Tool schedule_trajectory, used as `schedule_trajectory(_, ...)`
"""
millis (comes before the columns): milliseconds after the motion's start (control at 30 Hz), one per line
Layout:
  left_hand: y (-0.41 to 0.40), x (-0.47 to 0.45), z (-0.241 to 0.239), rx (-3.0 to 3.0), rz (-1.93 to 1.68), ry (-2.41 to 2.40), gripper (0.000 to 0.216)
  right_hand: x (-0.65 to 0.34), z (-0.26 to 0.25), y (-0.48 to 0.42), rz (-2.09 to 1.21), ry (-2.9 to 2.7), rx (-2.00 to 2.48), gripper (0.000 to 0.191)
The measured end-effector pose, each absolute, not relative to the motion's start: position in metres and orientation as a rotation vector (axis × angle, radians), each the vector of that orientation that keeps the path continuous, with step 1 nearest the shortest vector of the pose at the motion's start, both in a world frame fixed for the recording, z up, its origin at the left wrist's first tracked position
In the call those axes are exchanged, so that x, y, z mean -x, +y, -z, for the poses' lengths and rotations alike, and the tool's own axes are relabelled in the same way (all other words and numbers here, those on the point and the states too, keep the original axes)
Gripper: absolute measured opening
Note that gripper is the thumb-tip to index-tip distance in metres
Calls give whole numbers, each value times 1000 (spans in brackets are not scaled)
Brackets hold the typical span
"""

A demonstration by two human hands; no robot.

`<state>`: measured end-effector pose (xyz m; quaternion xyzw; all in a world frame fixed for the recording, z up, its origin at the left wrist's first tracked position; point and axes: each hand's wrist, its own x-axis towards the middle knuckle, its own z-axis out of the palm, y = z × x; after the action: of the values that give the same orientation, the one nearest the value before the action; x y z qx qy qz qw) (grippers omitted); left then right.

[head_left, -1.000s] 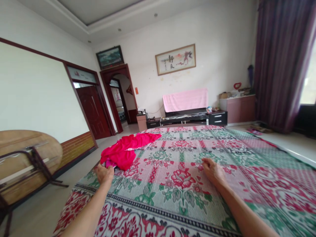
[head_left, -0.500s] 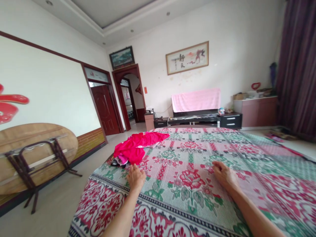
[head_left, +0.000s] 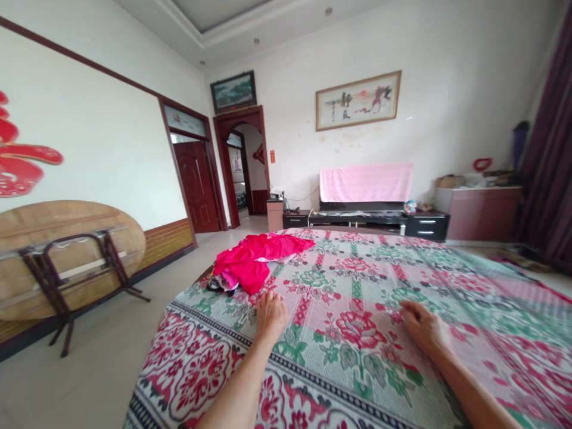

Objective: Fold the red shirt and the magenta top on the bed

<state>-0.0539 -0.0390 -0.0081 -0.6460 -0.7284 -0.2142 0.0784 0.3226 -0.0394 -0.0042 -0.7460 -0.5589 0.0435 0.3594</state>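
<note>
My left hand (head_left: 270,311) lies flat, palm down, on a flower-patterned bedspread (head_left: 357,351) in red, green and pink. It holds nothing. A crumpled bright red garment (head_left: 254,261) lies just beyond its fingertips, near the left edge of the bed. My right hand (head_left: 422,328) also rests palm down on the spread further right, fingers extended and with nothing in them. Both forearms reach in from the bottom of the frame.
A folded round wooden table (head_left: 67,256) with metal legs leans against the left wall. Beyond the bed stand a low TV cabinet (head_left: 361,219) draped in pink cloth, a sideboard (head_left: 478,211) and dark curtains (head_left: 552,155). Dark wooden doors (head_left: 196,187) open at left.
My left hand has let go of the red garment and moved right, flat onto the spread. The right hand stays flat. My view has swung left.
</note>
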Motion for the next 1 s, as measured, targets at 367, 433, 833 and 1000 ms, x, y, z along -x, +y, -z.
schedule_trajectory(367,-44,53,3,1947,706,-2194,36,-327,11,-31,-42,-1521,1921,43)
schedule_trajectory(433,-43,53,3,1954,728,-2195,36,-325,9,-32,-49,-1530,1947,43)
schedule_trajectory(833,-45,54,3,1983,788,-2204,35,-323,8,-35,-13,-1547,1963,41)
schedule_trajectory(1000,-47,54,1,1988,792,-2194,35,-323,7,-35,18,-1542,1948,39)
